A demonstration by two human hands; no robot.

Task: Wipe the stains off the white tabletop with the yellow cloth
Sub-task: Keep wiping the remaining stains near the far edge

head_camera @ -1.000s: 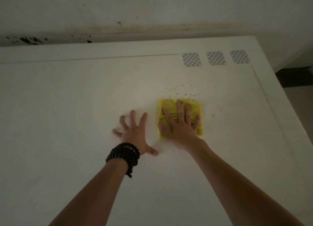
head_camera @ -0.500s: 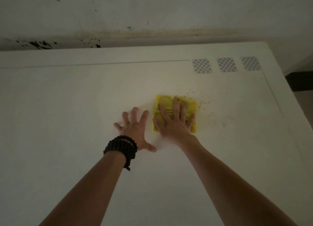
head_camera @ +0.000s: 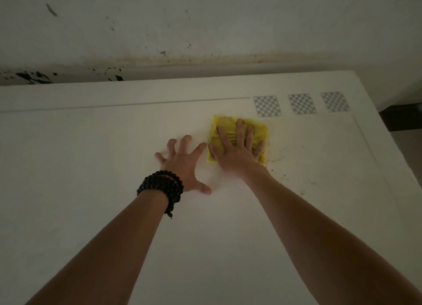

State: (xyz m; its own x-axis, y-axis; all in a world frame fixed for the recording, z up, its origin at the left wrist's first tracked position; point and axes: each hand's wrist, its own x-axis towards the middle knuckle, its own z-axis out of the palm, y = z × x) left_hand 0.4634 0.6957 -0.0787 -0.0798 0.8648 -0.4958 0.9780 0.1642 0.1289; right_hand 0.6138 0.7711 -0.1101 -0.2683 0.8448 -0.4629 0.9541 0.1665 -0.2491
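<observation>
Pushed yellow cloth (head_camera: 237, 131) farther away, now near checkered squares (head_camera: 267, 106). Crumbs (head_camera: 277, 159) left behind on white tabletop (head_camera: 91, 156). Right hand (head_camera: 237, 149) flat, fingers spread, pressing on cloth. Left hand (head_camera: 182, 162) spread flat on table beside it. Cloth soft, light, bunches easily; press palm on middle. No words to read.

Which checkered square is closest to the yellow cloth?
The leftmost checkered square, of the three in the row. It sits just past the yellow cloth; the middle one and the rightmost one lie farther right.
</observation>
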